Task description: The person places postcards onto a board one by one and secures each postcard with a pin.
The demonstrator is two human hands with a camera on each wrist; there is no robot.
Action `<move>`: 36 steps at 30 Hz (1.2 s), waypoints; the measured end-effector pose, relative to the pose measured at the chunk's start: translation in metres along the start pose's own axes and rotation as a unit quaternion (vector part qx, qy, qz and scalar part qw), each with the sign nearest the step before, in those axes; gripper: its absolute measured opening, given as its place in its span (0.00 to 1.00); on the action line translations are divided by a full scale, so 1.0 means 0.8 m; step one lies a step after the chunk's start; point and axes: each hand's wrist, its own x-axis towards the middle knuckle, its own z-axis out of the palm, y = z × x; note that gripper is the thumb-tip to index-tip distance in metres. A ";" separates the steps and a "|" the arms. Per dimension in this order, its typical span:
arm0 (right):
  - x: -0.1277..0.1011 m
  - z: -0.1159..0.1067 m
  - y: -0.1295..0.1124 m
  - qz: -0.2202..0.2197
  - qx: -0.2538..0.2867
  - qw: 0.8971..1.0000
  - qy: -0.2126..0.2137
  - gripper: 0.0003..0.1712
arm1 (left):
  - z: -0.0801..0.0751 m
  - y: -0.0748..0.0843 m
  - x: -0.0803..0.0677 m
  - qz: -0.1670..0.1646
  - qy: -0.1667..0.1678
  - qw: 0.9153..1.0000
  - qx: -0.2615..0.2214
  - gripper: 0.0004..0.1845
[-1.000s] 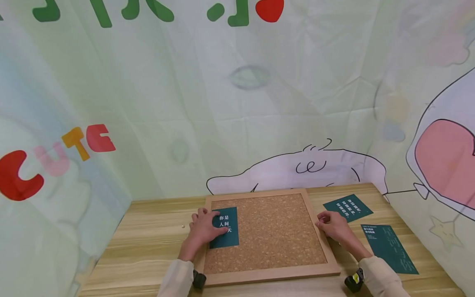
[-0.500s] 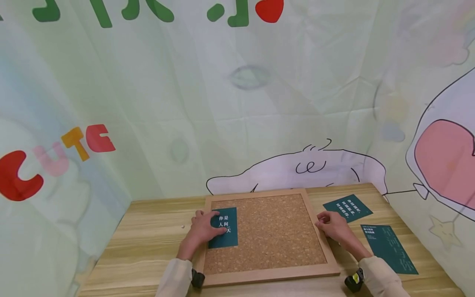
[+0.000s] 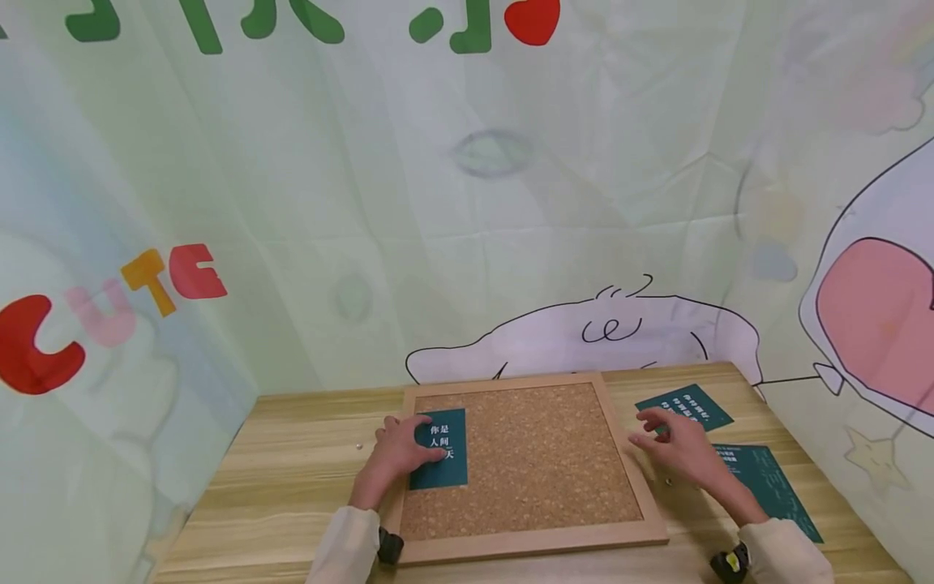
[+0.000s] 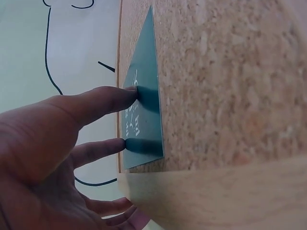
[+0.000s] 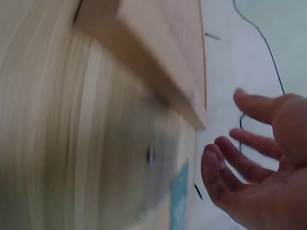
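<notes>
Green card [image 3: 439, 448] pinned flat by the left hand [image 3: 397, 448]'s straight fingers; right hand [image 3: 674, 451] spread, empty.

Dark teal card [image 3: 439, 448] with white lettering on speckled tan cork board [image 3: 540, 454], pale wood frame. Two more teal cards [image 3: 686, 405], white print. Light striped wood-grain table [image 3: 292, 470]. Pale green backdrop [image 3: 467, 203], coloured letters, red heart.
</notes>
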 end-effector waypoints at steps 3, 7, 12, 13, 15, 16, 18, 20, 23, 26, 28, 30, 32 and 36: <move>-0.007 -0.010 0.007 -0.051 -0.066 0.997 0.001 0.22 | -0.001 0.000 0.000 -0.001 0.000 1.000 0.002 0.38; -0.019 -0.017 0.018 -0.055 -0.101 0.992 -0.044 0.19 | -0.001 0.000 0.001 -0.003 -0.001 1.000 0.004 0.38; -0.031 -0.016 0.029 -0.034 -0.106 0.990 -0.085 0.12 | 0.000 -0.002 0.002 -0.012 0.001 1.000 -0.002 0.38; -0.033 -0.015 0.031 -0.036 -0.107 0.990 -0.086 0.10 | 0.000 -0.002 0.001 -0.013 0.001 1.000 -0.003 0.38; -0.036 -0.013 0.034 -0.044 -0.111 0.989 -0.082 0.07 | 0.000 -0.002 0.001 -0.015 0.002 1.000 -0.005 0.38; -0.037 -0.012 0.035 -0.048 -0.113 0.989 -0.079 0.06 | -0.001 -0.002 0.001 -0.016 0.002 1.000 -0.005 0.38; -0.039 -0.011 0.037 -0.054 -0.115 0.989 -0.073 0.07 | -0.001 -0.002 0.000 -0.014 0.002 1.000 -0.005 0.38; -0.041 -0.010 0.037 -0.054 -0.114 0.990 -0.070 0.08 | 0.000 -0.001 0.000 -0.014 0.002 1.000 -0.004 0.38; -0.042 -0.010 0.035 -0.045 -0.113 0.990 -0.068 0.08 | 0.001 -0.001 0.001 -0.013 0.002 1.000 -0.002 0.38; -0.042 -0.009 0.034 -0.043 -0.117 0.990 -0.065 0.09 | 0.001 -0.001 0.000 -0.014 0.003 1.000 -0.003 0.38; -0.042 -0.009 0.033 -0.044 -0.119 0.990 -0.064 0.10 | 0.001 0.000 -0.001 -0.015 0.004 1.000 -0.004 0.38; -0.042 -0.009 0.032 -0.048 -0.122 0.989 -0.061 0.10 | 0.001 0.000 -0.002 -0.018 0.005 1.000 -0.007 0.38; -0.042 -0.008 0.031 -0.046 -0.126 0.989 -0.062 0.10 | 0.001 0.001 -0.002 -0.021 0.005 1.000 -0.008 0.38; -0.041 -0.007 0.028 -0.029 -0.131 0.988 -0.072 0.09 | 0.001 0.002 -0.003 -0.023 0.006 1.000 -0.008 0.38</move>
